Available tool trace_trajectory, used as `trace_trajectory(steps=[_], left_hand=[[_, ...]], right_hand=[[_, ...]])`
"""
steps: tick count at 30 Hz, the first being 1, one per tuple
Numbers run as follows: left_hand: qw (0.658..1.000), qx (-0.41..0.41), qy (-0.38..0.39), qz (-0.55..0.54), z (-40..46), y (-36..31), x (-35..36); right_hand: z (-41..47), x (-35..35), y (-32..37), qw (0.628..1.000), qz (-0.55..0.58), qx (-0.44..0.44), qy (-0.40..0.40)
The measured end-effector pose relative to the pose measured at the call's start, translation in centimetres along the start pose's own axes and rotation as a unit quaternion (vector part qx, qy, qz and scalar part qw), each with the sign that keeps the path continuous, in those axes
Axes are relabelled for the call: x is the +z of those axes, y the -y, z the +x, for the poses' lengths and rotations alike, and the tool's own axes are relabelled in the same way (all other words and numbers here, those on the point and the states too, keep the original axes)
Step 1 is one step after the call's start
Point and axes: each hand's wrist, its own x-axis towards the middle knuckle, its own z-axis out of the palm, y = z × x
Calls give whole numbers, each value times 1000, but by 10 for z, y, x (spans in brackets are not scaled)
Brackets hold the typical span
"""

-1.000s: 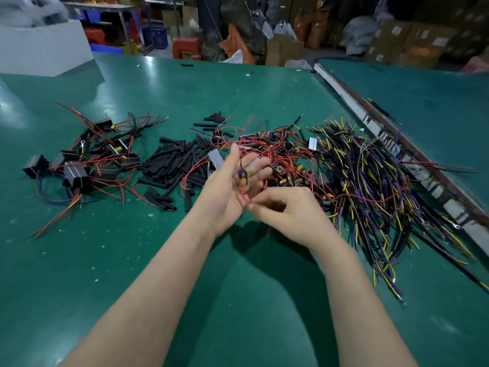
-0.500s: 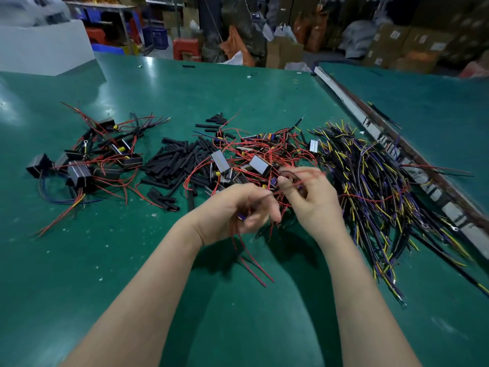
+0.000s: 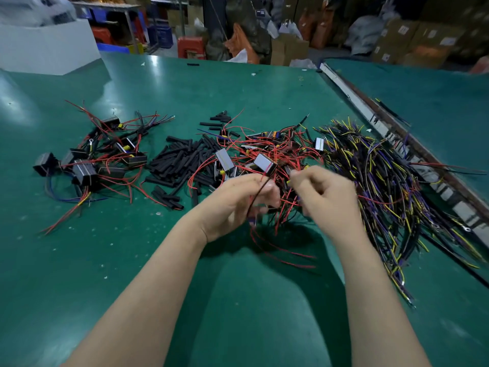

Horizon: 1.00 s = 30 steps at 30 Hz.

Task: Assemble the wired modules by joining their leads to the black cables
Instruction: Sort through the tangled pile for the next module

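One green table (image 3: pixel 79 260) carries four heaps: black cables (image 3: pixel 383 181) with yellow and purple ends at right, running mostly near to far; red-wired modules (image 3: pixel 262 157) in the middle; black sleeves (image 3: pixel 180 160); finished modules (image 3: pixel 87 160) at left, too tangled to count. Left hand (image 3: pixel 232 202) has fingers curled round one black cable (image 3: pixel 258 194), standing roughly upright. Right hand (image 3: pixel 325 197) is blurred, fingers curled; its hold is unclear.
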Motion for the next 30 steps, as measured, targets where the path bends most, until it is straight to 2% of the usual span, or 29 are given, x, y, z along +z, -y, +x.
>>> trace_trajectory(steps=[2, 4, 8, 10, 12, 15, 19, 22, 26, 28, 30], left_hand=[[998, -13, -7, -61, 0, -2, -4], [995, -5, -14, -96, -1, -3, -6], [992, 47, -77, -87, 0, -4, -4], [990, 66, -113, -56, 0, -3, -3], [987, 75, -135, -39, 1, -2, -1], [985, 82, -145, -48, 2, -4, 3], [984, 92, -149, -25, 4, -5, 6], [986, 98, -135, -25, 4, -5, 6], [981, 129, -146, -6, 4, -3, 7], [978, 136, -154, -12, 4, -1, 8], [971, 141, -191, -16, 3, -3, 5]], right_hand=[[-2, 6, -6, 993, -87, 12, 84], [-3, 8, -8, 987, -120, 7, 102], [-2, 9, -4, 997, -60, -49, 13], [-3, 12, 3, 999, 17, -43, -22], [-7, 17, 13, 996, 77, -36, -18], [-13, 29, 23, 996, 70, -50, 28], [-19, 39, 29, 996, 57, -65, 26], [-21, 42, 35, 992, 122, -11, 33], [-19, 41, 35, 990, 132, 26, 40], [-19, 41, 37, 989, 142, 22, 24], [-20, 38, 41, 991, 121, -24, -48]])
